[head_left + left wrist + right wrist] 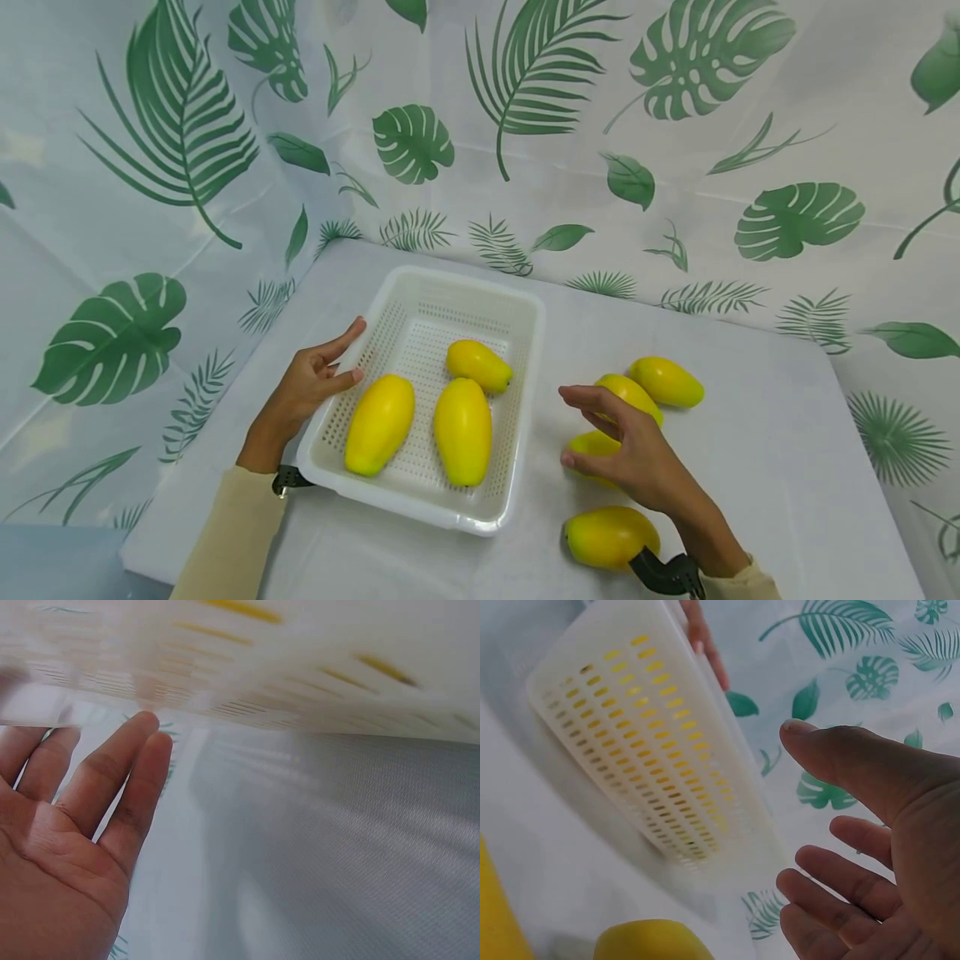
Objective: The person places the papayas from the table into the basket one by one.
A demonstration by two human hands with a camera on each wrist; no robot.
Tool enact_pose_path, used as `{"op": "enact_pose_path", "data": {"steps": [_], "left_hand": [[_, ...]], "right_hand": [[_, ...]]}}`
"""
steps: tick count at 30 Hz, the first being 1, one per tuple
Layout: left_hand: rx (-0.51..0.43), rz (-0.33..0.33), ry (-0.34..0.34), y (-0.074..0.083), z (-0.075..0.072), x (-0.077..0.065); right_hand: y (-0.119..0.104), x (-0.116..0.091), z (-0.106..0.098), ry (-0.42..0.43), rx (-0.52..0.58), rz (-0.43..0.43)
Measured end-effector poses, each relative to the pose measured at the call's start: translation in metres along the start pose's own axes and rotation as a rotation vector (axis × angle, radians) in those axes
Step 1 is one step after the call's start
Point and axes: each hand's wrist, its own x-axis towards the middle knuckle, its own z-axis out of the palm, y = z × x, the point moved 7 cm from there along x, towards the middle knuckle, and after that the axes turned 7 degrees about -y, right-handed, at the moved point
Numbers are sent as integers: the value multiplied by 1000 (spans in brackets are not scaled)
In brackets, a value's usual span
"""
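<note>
A white perforated plastic basket (420,510) holds three yellow mangoes: one on the left (379,425), one in the middle (462,432) and a smaller-looking one (480,367) behind. My left hand (311,379) is at the basket's left rim, its thumb over the edge. In the left wrist view, the fingers (139,787) are fairly straight, tips right at the basket's side. To the right of the basket, my right hand (637,450) has thumb and fingers spread apart, with nothing between them. It overlaps a mango (588,450) in the head view and partly hides it.
Behind the right hand lie two more mangoes, one nearer (626,392) and one farther right (667,382). Another mango (609,536) lies near the right wrist strap (667,575). A white cloth (780,467) covers the table. A leaf-printed curtain (525,208) hangs behind and to the left.
</note>
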Motion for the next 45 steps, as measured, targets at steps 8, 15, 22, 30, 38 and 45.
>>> {"op": "enact_pose_path", "data": {"steps": [8, 15, 22, 30, 38, 45], "left_hand": [[-17, -2, -2, 0, 2, 1], [-8, -7, 2, -2, 1, 1], [-13, -16, 2, -3, -2, -2], [-36, -3, -16, -1, -1, -2], [-32, -2, -15, -1, 0, -1], [-35, 0, -19, 1, 2, 0]], "right_hand": [[1, -7, 6, 1, -4, -5], [2, -12, 8, -15, 1, -30], [4, -16, 10, -28, 22, -28], [9, -24, 11, -58, 39, 0], [12, -36, 11, -83, 40, -39], [14, -47, 13, -118, 71, -97]]}}
